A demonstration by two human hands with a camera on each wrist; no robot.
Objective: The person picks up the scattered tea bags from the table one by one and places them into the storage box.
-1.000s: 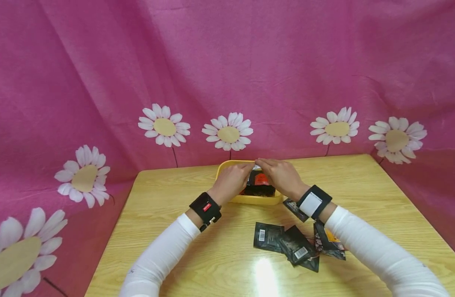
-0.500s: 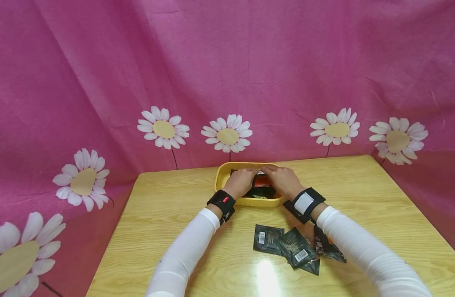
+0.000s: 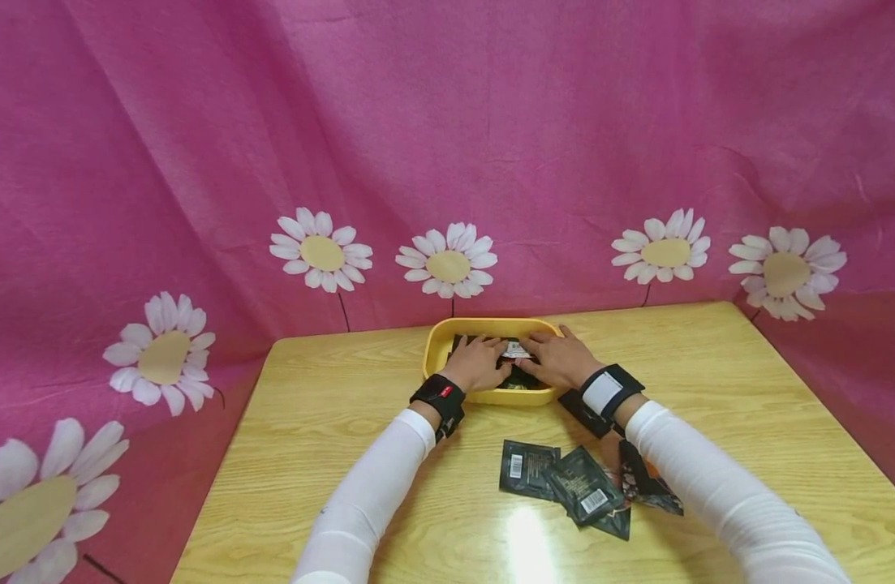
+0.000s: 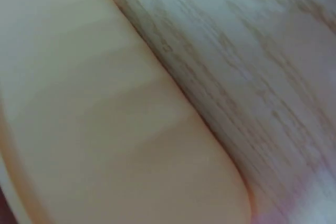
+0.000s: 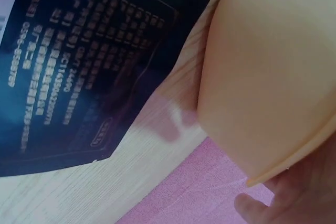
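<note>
Far side of table: shallow yellow plastic tray [image 3: 437, 345] on the pale wooden table [image 3: 345, 454], against the pink daisy-printed cloth backdrop [image 3: 199, 162].
Left hand [image 3: 479, 364]: lies over the black foil sachets [image 3: 518, 352] in the tray, fingers flat, pressing, clasping nothing.
Right hand [image 3: 560, 361]: does likewise from the other side, fingers spread on the same sachets.
Near edge: loose heap of black foil packets [image 3: 574, 483] by the right white sleeve [image 3: 710, 478].
Right wrist view: one black printed packet [image 5: 79, 72] lies just beside the tray's outer wall [image 5: 262, 77].

Left wrist view blurred. Hands cover most of packets [image 3: 516, 350] in tray [image 3: 440, 345]. Right sleeve hides part of table pile [image 3: 640, 487].
</note>
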